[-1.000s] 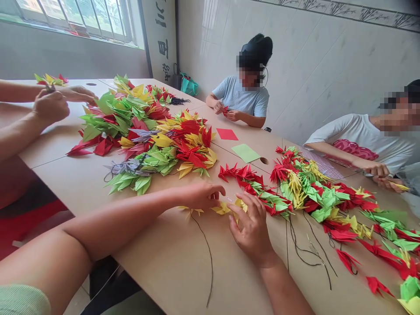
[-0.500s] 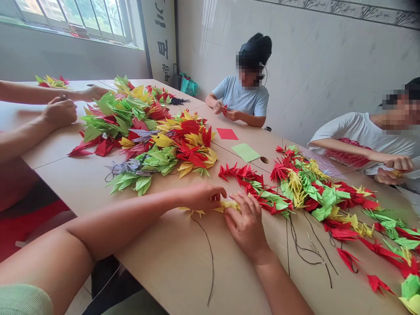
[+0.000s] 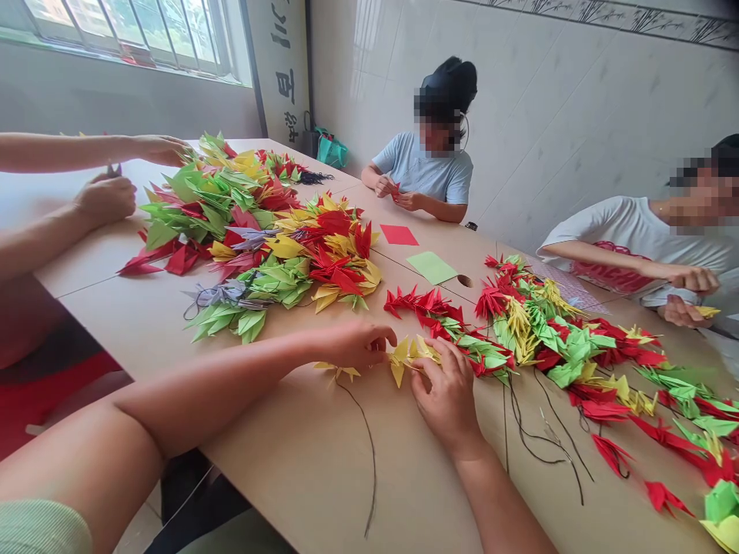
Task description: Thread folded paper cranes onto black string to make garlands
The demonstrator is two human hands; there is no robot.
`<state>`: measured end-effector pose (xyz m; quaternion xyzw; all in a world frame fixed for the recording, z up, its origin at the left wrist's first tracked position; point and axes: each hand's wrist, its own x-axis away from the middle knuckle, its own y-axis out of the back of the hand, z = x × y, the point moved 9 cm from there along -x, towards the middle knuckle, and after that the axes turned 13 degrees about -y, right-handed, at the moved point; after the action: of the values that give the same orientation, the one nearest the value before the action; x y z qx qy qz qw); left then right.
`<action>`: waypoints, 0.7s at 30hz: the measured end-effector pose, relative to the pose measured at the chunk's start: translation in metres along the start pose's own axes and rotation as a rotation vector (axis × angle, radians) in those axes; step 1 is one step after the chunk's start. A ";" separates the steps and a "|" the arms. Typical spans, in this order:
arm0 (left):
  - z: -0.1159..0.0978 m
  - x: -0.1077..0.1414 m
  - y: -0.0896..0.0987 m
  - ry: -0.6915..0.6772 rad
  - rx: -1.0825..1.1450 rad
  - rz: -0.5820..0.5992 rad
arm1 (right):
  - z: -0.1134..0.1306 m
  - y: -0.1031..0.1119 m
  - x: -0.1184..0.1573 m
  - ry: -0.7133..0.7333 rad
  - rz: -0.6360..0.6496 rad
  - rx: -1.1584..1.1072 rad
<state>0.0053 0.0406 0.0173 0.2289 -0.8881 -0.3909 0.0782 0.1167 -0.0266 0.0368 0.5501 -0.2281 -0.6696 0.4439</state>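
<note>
Several yellow folded paper pieces [image 3: 400, 360] lie in a row between my two hands at the middle of the table. My left hand [image 3: 362, 344] has its fingers curled at the left end of the row; what its fingertips pinch is too small to tell. My right hand [image 3: 446, 385] is wrapped over the right end of the yellow pieces. More yellow paper [image 3: 340, 372] shows under my left wrist, and a dark string [image 3: 372, 454] trails from it toward the front edge.
A large heap of coloured folded paper [image 3: 277, 238] fills the left. Strings of red, green and yellow pieces [image 3: 571, 346] lie at right. Red [image 3: 398, 235] and green [image 3: 432, 268] sheets lie beyond my hands. Three people work around the table, one holding a dark tool [image 3: 114, 171].
My right hand has moved slightly right, and more of the yellow pieces shows between my hands. At far left, a person's hand has reached onto the heap. The person at right has shifted their hands.
</note>
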 end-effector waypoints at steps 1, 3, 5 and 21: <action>0.000 0.000 0.000 -0.001 0.001 -0.001 | -0.002 -0.001 0.000 -0.008 0.002 0.005; -0.001 0.000 0.001 0.002 0.020 0.009 | -0.005 0.000 0.000 -0.019 -0.003 0.012; -0.001 0.001 0.001 0.012 0.033 0.027 | -0.007 0.002 -0.001 -0.027 -0.022 0.017; -0.001 0.003 -0.004 0.025 0.099 0.061 | 0.025 0.017 0.002 0.097 -0.105 -0.001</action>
<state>0.0039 0.0360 0.0144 0.2102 -0.9118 -0.3412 0.0898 0.0993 -0.0409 0.0566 0.5930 -0.1770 -0.6645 0.4190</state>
